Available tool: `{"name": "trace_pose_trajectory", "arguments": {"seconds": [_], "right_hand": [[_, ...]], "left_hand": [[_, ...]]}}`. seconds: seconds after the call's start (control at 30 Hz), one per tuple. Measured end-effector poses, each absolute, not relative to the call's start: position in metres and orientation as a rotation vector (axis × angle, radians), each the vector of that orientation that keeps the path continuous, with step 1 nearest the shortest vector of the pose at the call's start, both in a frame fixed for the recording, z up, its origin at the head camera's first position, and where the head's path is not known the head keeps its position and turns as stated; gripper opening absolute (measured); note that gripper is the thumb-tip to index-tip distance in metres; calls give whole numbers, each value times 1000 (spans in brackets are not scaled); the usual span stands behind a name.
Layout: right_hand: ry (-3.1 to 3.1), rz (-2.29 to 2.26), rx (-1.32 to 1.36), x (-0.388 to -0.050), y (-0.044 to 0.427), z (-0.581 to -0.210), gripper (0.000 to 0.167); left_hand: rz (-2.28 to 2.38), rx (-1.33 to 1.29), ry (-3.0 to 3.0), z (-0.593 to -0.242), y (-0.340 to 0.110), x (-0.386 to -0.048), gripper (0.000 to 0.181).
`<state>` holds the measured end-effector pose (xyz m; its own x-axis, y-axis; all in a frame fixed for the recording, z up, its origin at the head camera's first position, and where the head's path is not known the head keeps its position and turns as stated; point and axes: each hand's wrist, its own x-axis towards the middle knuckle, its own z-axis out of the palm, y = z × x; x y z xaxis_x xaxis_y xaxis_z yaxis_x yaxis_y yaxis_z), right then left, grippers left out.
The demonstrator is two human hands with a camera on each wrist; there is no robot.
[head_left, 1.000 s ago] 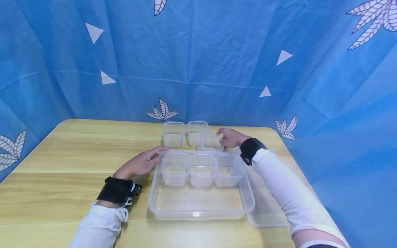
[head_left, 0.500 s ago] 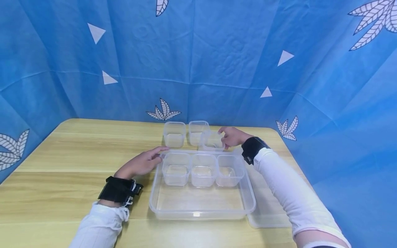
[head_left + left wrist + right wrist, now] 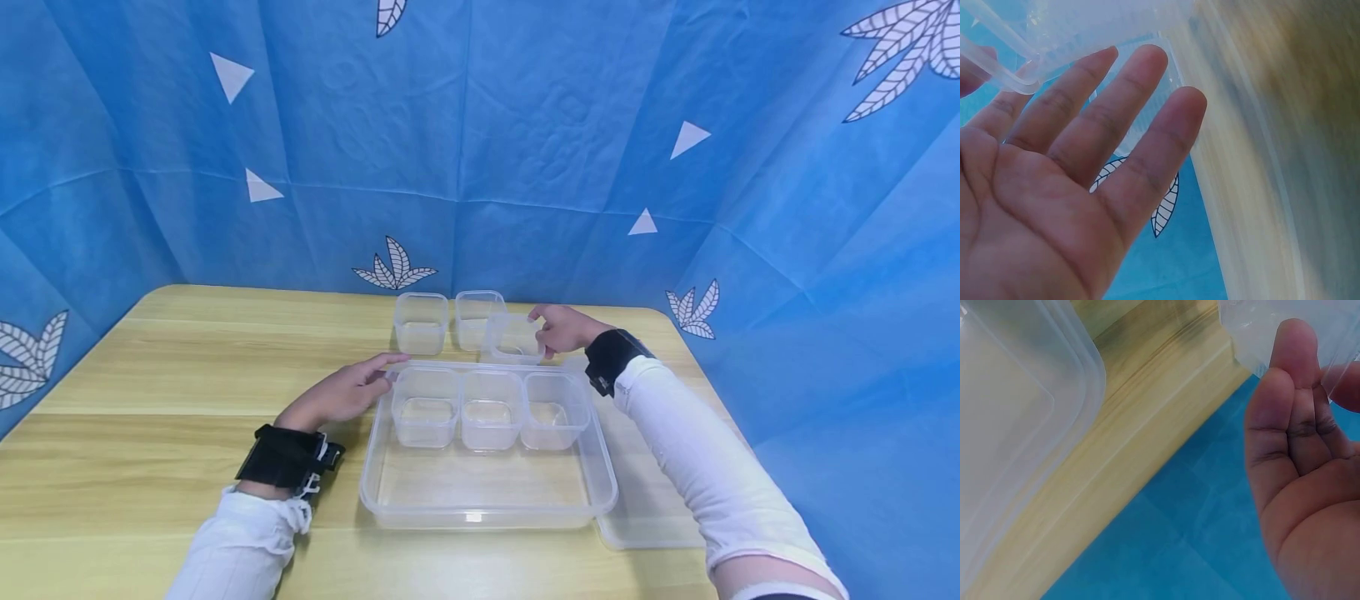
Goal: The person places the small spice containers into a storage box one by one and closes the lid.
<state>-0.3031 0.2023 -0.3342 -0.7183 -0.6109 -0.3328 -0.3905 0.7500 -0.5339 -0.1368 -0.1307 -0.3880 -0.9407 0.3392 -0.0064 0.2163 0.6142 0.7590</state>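
Three small clear plastic containers (image 3: 426, 408) stand in a row along the back of a large clear plastic box (image 3: 474, 518). My left hand (image 3: 333, 396) rests at the box's back left corner. In the left wrist view its fingers (image 3: 1172, 131) are extended beside the clear rim (image 3: 997, 69), and the thumb is partly cut off at the left edge. Behind the box, my right hand (image 3: 564, 329) pinches the right side of another small container (image 3: 515, 337). Curled fingertips (image 3: 1295, 347) lie against its clear wall in the right wrist view.
Two more small containers, the left one (image 3: 422, 323) and the right one (image 3: 478, 319), stand near the table's back edge. A flat clear lid (image 3: 652, 500) lies right of the box, under my right forearm. A blue patterned cloth (image 3: 525, 125) surrounds the wooden table (image 3: 187, 358).
The small container in my right hand has shifted slightly back and to the right over the past second. My left hand keeps its place at the box corner.
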Motion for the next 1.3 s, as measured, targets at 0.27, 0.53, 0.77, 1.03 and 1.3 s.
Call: {"name": "trace_pose_trajectory", "arguments": {"seconds": [0.27, 0.53, 0.77, 1.03, 1.3], "right_hand": [[2444, -582, -743, -303, 206, -332, 46], [2447, -577, -731, -302, 209, -330, 47], [2468, -570, -729, -300, 212, -325, 46], [2481, -561, -766, -297, 216, -320, 46], [2499, -558, -748, -296, 221, -316, 44]], "left_hand": [[1244, 457, 2678, -389, -131, -137, 45], [1242, 445, 2673, -389, -131, -137, 46], [1223, 445, 2687, -389, -132, -137, 46], [1221, 460, 2691, -389, -132, -138, 46], [1224, 461, 2692, -389, -132, -138, 46]]}}
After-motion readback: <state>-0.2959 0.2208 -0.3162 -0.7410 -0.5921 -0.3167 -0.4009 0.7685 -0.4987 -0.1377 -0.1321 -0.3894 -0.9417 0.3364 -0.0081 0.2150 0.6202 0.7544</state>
